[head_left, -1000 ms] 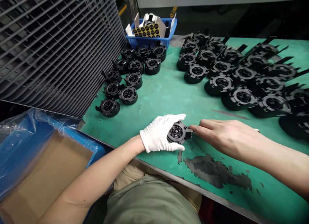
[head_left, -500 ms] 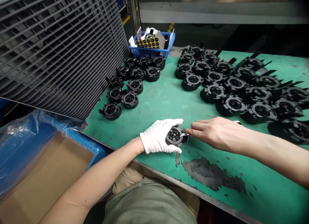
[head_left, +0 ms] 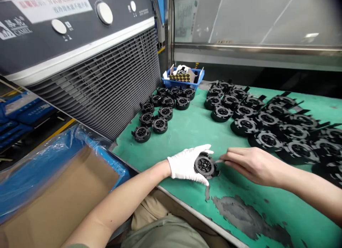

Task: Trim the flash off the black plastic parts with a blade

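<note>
My left hand (head_left: 184,165), in a white glove, is closed around a round black plastic part (head_left: 204,165) just above the green tabletop, thumb and fingers on opposite sides of its rim. The part's ribbed face with a square centre hole is turned up, and a tab sticks out at its lower right. My bare right hand (head_left: 247,166) pinches a thin tool (head_left: 219,161) whose pale, narrow tip points at the part's right edge. Most of this tool is hidden by the fingers, and I cannot tell whether the tip touches the part.
Several similar black parts (head_left: 160,125) stand at the left back, and more rows (head_left: 267,139) at the right. Behind them sits a blue bin (head_left: 184,85) with stickers. A grilled machine (head_left: 114,73) flanks the left. A plastic-lined blue box (head_left: 121,173) holds cardboard. The tabletop (head_left: 187,130) has worn patches.
The view has tilted up, showing the machine's knobs. The black part has turned in my left hand, its tab now lower right. My right fingers have drawn back slightly, and the tool's tip shows.
</note>
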The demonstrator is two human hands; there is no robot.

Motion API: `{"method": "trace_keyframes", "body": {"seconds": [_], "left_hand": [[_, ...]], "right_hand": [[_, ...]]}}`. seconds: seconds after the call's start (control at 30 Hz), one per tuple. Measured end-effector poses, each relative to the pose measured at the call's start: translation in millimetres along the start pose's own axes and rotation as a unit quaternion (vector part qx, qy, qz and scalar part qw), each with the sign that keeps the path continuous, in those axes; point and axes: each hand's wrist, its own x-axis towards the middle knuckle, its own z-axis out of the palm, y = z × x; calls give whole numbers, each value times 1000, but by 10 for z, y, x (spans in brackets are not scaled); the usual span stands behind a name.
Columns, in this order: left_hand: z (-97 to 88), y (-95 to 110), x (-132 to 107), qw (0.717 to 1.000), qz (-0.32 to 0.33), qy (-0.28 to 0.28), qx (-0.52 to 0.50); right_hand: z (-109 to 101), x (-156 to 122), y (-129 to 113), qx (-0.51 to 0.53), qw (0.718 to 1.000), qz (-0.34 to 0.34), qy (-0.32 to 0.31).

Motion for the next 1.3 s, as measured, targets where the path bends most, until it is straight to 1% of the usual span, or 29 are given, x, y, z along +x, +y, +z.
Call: {"method": "trace_keyframes", "body": {"seconds": [0.07,0.1,0.13,0.17,0.2,0.23,0.27,0.3,0.33,0.4,0.43,0.5,0.57,0.6,0.67,0.73,0.83,0.9,0.93,1.0,1.03,1.1,1.17,1.23,1.3], "left_hand": [[51,-7,-62,998,45,12,34],[96,-19,-109,995,79,22,59],[151,-37,-166,989,117,33,83],[210,-61,-232,982,155,46,100],[269,-85,-305,974,188,58,110],[324,-107,-383,968,215,71,113],[371,-119,-463,962,234,83,110],[410,-121,-542,959,246,91,105],[441,-109,-614,958,251,99,100],[481,-55,-712,956,256,111,92],[493,-22,-727,954,262,118,91],[508,33,-675,944,284,137,98],[514,60,-535,933,304,153,113],[515,65,-451,933,305,150,120],[509,67,-301,944,278,125,130],[489,68,-215,959,232,96,134],[440,92,-192,977,150,76,128],[410,133,-181,987,110,40,109],[400,159,-165,990,96,17,99],[391,217,-120,994,75,-23,79],[391,246,-99,995,61,-29,69],[391,295,-82,999,20,-11,39],[388,329,-102,999,-16,35,6],[376,347,-140,997,-26,74,-11],[359,351,-174,996,-14,84,-10]], "right_hand": [[30,-147,-63,19,998,53,40],[68,-236,-128,36,992,98,69],[127,-328,-217,55,979,162,114],[208,-420,-323,77,956,229,164],[309,-504,-439,101,926,294,213],[425,-579,-558,122,895,345,256],[547,-642,-673,132,871,378,284],[668,-693,-777,139,852,403,305],[778,-734,-868,141,839,419,318],[943,-787,-1010,147,822,441,329],[992,-800,-1064,152,817,447,330],[1031,-798,-1152,169,816,450,321],[1013,-763,-1228,190,818,448,305],[994,-738,-1264,202,820,447,295],[960,-688,-1329,222,822,447,274],[948,-660,-1383,234,820,453,259],[973,-666,-1437,245,811,463,263],[988,-676,-1449,251,809,453,277],[984,-677,-1446,251,814,444,276],[950,-671,-1424,243,832,429,254],[924,-668,-1409,237,840,427,238],[871,-673,-1381,234,842,435,216],[845,-693,-1371,243,833,449,212],[859,-714,-1385,257,828,452,210],[899,-720,-1416,264,828,448,212]]}}
